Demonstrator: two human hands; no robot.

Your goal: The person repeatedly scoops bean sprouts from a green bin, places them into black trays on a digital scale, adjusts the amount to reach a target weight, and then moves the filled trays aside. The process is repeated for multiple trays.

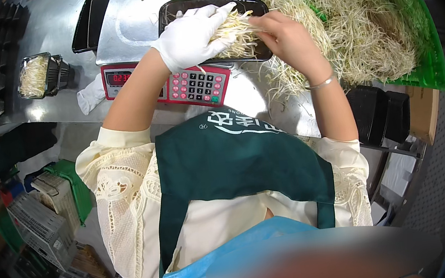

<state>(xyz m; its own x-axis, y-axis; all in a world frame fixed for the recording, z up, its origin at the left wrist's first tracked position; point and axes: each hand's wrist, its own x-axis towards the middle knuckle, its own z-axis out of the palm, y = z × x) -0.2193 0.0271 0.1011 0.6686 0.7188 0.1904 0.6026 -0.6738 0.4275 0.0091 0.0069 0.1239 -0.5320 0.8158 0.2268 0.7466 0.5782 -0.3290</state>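
Note:
A black plastic tray [262,7] rests on the metal plate [109,32] of a red digital scale [219,79] with a lit display and a keypad. Bean sprouts [234,33] lie in the tray. My left hand [193,36], in a white glove, presses its spread fingers on the sprouts from the left. My bare right hand [282,31] pinches the sprouts' ends at the tray's right side; a bracelet is on that wrist. Loose sprouts [307,12] heap just beyond it, spilling from a green plastic crate [437,58].
Filled sprout packs [33,76] stand at the left on the steel table [31,37]. An empty black tray [80,31] sits beside the scale, a white glove [90,95] near its front. Stacked black trays [369,114] are below right. Crates [41,223] stand lower left.

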